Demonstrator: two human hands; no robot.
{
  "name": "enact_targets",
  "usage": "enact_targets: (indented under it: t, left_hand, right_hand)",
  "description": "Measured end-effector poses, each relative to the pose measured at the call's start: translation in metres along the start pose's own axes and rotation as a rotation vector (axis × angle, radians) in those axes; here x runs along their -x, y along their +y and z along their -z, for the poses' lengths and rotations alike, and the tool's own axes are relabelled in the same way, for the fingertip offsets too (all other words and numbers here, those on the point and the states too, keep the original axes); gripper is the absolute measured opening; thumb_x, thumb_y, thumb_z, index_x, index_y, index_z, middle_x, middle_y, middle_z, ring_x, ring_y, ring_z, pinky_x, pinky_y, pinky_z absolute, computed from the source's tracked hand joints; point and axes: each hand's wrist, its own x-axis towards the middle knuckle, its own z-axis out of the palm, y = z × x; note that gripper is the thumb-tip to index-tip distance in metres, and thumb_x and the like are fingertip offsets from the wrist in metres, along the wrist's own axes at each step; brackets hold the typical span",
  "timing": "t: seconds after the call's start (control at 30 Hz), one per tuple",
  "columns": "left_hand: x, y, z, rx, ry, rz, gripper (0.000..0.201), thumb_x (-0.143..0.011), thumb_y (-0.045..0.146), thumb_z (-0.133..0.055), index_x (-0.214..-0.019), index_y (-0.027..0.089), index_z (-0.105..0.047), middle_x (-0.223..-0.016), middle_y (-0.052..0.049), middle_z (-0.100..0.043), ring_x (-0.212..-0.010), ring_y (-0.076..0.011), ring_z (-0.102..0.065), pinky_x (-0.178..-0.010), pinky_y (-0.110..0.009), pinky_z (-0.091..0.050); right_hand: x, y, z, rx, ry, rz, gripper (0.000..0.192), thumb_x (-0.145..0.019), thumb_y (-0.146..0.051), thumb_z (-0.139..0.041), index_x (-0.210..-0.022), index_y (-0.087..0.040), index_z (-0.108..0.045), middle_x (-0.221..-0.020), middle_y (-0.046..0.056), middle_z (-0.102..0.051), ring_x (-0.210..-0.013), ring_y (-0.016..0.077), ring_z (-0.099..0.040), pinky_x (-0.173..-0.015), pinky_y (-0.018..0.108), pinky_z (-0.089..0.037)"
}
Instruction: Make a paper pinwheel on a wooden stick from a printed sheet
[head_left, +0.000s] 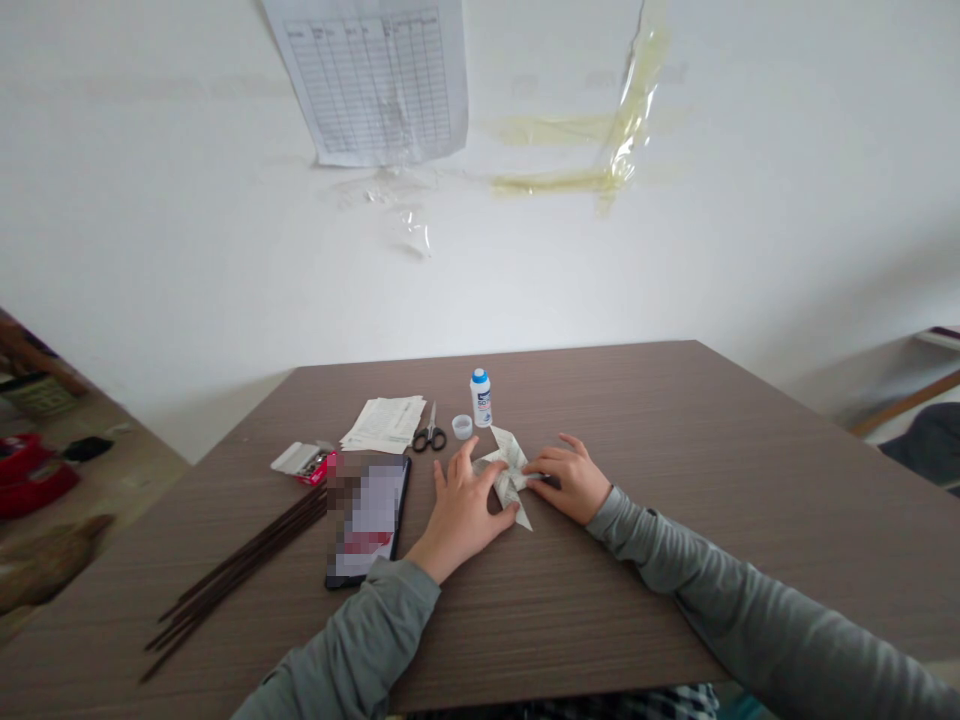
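Observation:
A folded paper pinwheel [513, 480] with pointed blades, made of printed whitish paper, lies on the table between my hands. My left hand [469, 502] is spread over its left side, with the index fingertip and thumb resting at the paper and the other fingers raised apart. On the right, my right hand [570, 480] has its thumb and fingers closed together on the blade at that side; the fingers partly hide this blade. Just beyond the pinwheel stand an upright white glue bottle [481, 400] with a blue top and a small translucent cap [462, 427].
Black-handled scissors [430, 433] lie beside a stack of paper squares [384, 424]. Further left are an opened red-and-white box [306, 462] of small metal pieces, a phone [371, 525] and several thin dark brown sticks [240, 575]. A white wall [480, 290] borders the table's far edge.

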Motion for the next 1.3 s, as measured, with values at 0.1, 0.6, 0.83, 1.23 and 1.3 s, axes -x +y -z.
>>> enact_targets:
  t: [0.1,0.6,0.83,1.23,1.3]
  left_hand:
    - [0.0,0.001,0.003,-0.002,-0.012,0.0,0.057,-0.101,0.038,-0.106,-0.157,0.036,-0.094,-0.202,-0.02,-0.059,-0.189,-0.0566,-0.053,-0.152,-0.095,-0.041]
    - [0.005,0.009,0.016,-0.047,-0.073,0.01,0.048,-0.108,0.033,-0.099,-0.154,0.043,-0.098,-0.205,-0.015,-0.058,-0.189,-0.055,-0.054,-0.151,-0.102,-0.034]
    - [0.003,0.008,0.015,-0.04,-0.08,0.015,0.047,-0.108,0.035,-0.099,-0.154,0.043,-0.098,-0.204,-0.015,-0.059,-0.189,-0.0548,-0.052,-0.151,-0.102,-0.034]
    - [0.005,0.006,0.013,-0.031,-0.022,-0.014,0.046,-0.103,0.033,-0.103,-0.148,0.04,-0.099,-0.196,-0.017,-0.066,-0.182,-0.0586,-0.059,-0.147,-0.105,-0.037]
    - [0.006,0.005,0.012,-0.023,0.003,-0.018,0.044,-0.101,0.033,-0.104,-0.144,0.04,-0.101,-0.194,-0.016,-0.068,-0.179,-0.059,-0.061,-0.147,-0.105,-0.039]
  right_hand:
    - [0.0,0.0,0.0,-0.008,-0.014,-0.012,0.021,-0.118,-0.025,-0.087,-0.131,-0.033,-0.101,-0.116,0.008,-0.099,-0.112,0.0315,-0.094,-0.142,0.074,-0.054]
    - [-0.002,-0.004,0.003,-0.007,-0.053,-0.047,0.023,-0.118,-0.025,-0.085,-0.132,-0.032,-0.102,-0.117,0.009,-0.099,-0.115,0.034,-0.095,-0.144,0.077,-0.054]
    - [-0.002,-0.006,0.004,-0.012,-0.052,-0.06,0.023,-0.118,-0.026,-0.085,-0.132,-0.033,-0.102,-0.118,0.009,-0.099,-0.116,0.0335,-0.094,-0.144,0.074,-0.054]
    - [-0.003,-0.008,0.007,-0.014,-0.062,-0.055,0.021,-0.119,-0.027,-0.086,-0.131,-0.031,-0.102,-0.118,0.01,-0.099,-0.115,0.0343,-0.095,-0.144,0.079,-0.054]
    - [-0.004,-0.008,0.007,-0.014,-0.059,-0.052,0.02,-0.118,-0.027,-0.086,-0.13,-0.031,-0.102,-0.117,0.01,-0.099,-0.115,0.0342,-0.095,-0.143,0.078,-0.055]
